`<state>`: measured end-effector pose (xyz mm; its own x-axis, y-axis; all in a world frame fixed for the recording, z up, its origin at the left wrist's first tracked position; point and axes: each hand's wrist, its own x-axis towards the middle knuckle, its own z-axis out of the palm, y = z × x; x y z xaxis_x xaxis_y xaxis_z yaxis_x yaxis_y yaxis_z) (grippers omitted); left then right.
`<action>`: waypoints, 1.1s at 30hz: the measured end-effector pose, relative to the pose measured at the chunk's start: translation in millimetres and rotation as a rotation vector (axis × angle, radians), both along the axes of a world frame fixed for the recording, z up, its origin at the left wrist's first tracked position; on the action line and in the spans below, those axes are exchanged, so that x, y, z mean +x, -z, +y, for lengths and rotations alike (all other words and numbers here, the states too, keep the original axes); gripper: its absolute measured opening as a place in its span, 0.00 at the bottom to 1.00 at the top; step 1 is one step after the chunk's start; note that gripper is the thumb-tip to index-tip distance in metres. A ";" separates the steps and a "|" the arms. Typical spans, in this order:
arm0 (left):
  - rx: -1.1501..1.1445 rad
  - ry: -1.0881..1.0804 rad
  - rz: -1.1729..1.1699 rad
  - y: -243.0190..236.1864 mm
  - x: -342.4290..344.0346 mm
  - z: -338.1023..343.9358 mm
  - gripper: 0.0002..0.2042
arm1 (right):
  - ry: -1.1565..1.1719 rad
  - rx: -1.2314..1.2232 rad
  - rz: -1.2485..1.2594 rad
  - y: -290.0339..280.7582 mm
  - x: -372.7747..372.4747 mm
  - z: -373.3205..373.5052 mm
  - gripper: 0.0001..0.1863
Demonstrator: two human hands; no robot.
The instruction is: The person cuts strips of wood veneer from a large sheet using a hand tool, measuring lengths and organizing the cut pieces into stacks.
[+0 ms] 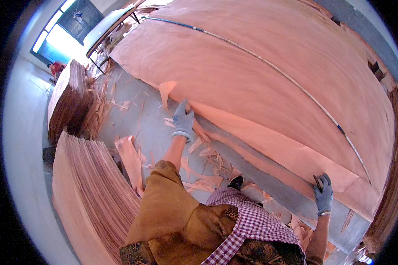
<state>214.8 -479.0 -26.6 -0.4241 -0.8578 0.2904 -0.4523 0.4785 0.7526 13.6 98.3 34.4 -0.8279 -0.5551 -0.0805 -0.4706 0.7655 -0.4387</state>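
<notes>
A large, thin sheet of reddish wood veneer [261, 101] covers the low table before me. From my left hand [183, 119] to my right hand runs a narrow veneer strip [256, 155], with a grey gap between it and the sheet's edge. My left hand, in a grey glove, is closed at the strip's far end; its fingertips are partly hidden. At the sheet's near right edge, my gloved right hand [324, 194] grips a small dark tool [316, 180], perhaps a blade, beside the strip's other end. A long, thin measuring stick [256, 56], white with dark bands, lies across the sheet.
Tall veneer stacks [90, 190] stand at my left, with another veneer stack [70, 95] farther back. Offcuts [203, 179] litter the grey floor by my feet. A light-topped table [108, 26] stands far left, near a bright doorway. More layered veneer [396, 176] rises at the right.
</notes>
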 end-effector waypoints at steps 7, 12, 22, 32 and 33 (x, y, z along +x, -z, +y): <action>0.153 -0.134 -0.042 -35.1 18.0 -8.6 0.13 | -0.001 -0.029 0.065 14.3 2.1 5.5 0.20; 0.280 -0.137 0.165 0.3 37.4 -27.2 0.13 | -0.031 -0.050 0.025 4.3 4.8 -0.9 0.21; 0.799 0.023 0.366 -8.4 37.0 -33.9 0.11 | -0.036 -0.063 0.154 -6.5 29.0 -21.9 0.17; 1.048 0.211 0.502 -17.3 33.1 -48.8 0.06 | 0.035 -0.039 0.103 7.0 41.8 -104.6 0.20; 1.065 0.211 0.542 -18.5 32.7 -52.8 0.03 | 0.093 -0.048 0.055 13.2 42.2 -112.5 0.21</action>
<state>247.6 -531.9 -8.0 -0.6268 -0.7035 -0.3351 0.0556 -0.4693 0.8813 55.8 -14.3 21.2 -0.8784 -0.4779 -0.0081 -0.4232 0.7855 -0.4516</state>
